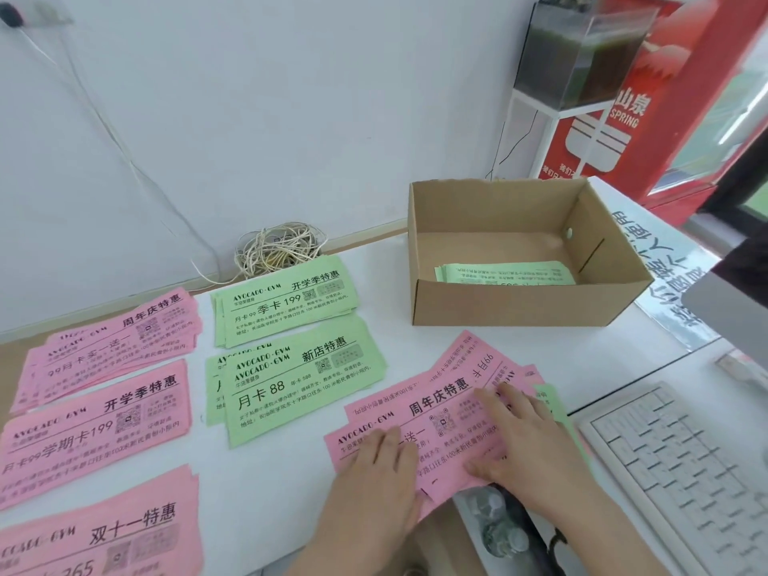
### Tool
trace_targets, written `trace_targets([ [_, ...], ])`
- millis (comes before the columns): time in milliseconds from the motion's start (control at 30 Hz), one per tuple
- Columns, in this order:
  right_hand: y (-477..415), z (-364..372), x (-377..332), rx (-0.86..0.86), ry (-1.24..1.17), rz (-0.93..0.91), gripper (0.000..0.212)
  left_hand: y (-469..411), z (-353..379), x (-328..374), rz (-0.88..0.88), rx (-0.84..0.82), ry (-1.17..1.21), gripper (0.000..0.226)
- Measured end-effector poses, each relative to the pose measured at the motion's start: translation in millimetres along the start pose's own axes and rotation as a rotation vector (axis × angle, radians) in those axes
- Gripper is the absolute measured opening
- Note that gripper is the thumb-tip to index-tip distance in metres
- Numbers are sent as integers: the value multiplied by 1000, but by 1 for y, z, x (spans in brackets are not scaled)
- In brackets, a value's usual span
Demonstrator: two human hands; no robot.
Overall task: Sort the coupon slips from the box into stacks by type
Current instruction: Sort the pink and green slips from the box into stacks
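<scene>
Now | pink slip [432, 430]: long axis lower-left to upper-right | left hand [382, 471], right hand [528, 446] pressed flat on it

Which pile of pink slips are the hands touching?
The loose pink pile in front of the cardboard box, beside the keyboard. The left hand and right hand rest on it; the three pink stacks at far left lie untouched.
</scene>
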State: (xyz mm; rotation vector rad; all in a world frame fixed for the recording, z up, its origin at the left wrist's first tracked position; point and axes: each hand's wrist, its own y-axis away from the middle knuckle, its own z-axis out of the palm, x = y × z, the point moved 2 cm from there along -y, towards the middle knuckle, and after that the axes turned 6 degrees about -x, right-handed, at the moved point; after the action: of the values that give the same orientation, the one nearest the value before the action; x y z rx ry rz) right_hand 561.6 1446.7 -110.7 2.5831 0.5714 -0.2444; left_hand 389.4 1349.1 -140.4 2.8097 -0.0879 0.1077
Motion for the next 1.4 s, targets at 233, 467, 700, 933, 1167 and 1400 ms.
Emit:
trace_targets([
  [233,-16,-16,23,77,-172,16,77,1,-26,-3,-11,17,63,30],
  [467,-37,-26,30,128,-81,119,56,6,-32,-10,-8,66,159,90],
  [700,-44,-28,31,230,-257,160,30,7,-19,3,72,22,152,40],
  [933,-45,-30,36,290,-389,158,34,3,-30,1,-75,38,115,72],
  [1167,-44,-27,34,72,-245,89,80,3,-31,3,-137,31,146,85],
  [1400,-51,-31,31,238,-651,99,40,2,-32,4,-110,61,73,60],
])
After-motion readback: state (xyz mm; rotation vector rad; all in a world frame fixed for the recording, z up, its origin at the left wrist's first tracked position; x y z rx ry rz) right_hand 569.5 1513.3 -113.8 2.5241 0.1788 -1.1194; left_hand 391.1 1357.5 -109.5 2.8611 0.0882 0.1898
